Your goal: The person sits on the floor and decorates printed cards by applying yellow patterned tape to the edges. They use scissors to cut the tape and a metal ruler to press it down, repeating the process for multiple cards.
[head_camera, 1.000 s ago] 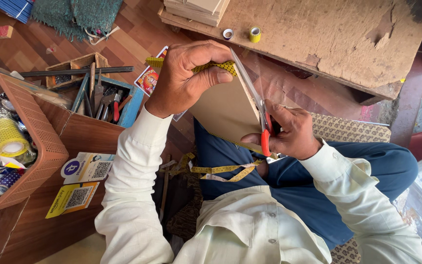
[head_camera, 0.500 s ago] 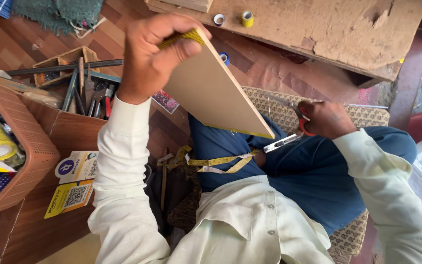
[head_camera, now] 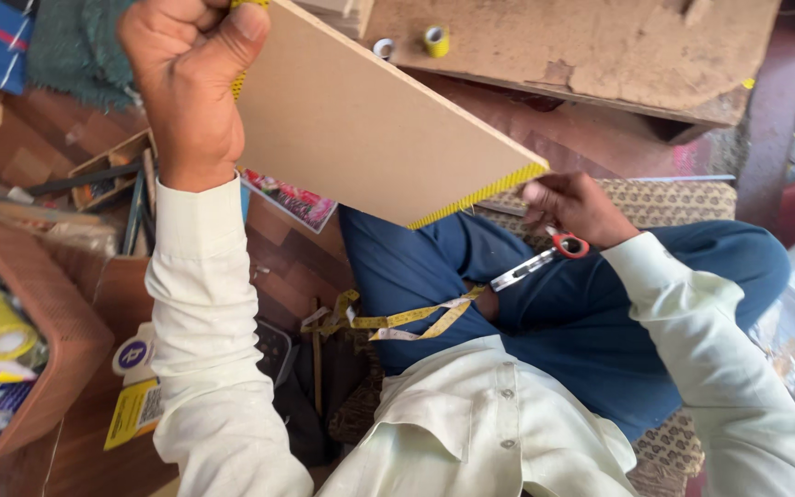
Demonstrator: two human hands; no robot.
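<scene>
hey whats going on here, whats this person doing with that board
A seated person's left hand grips a flat tan board with a yellow woven strip along its edge, lifted and tilted above the lap. The right hand touches the board's lower corner while holding red-handled scissors. A yellow measuring tape lies across the blue trousers. A brown woven basket holding tape rolls sits to the side.

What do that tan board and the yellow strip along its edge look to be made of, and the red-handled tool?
The board looks like fibreboard or stiff card: flat, matte, even tan, no grain. The strip on its edge seems a woven or printed tape, yellow with fine dark marks. The tool in the right hand has a dull grey, likely metal blade and a glossy red, probably plastic handle.
</scene>
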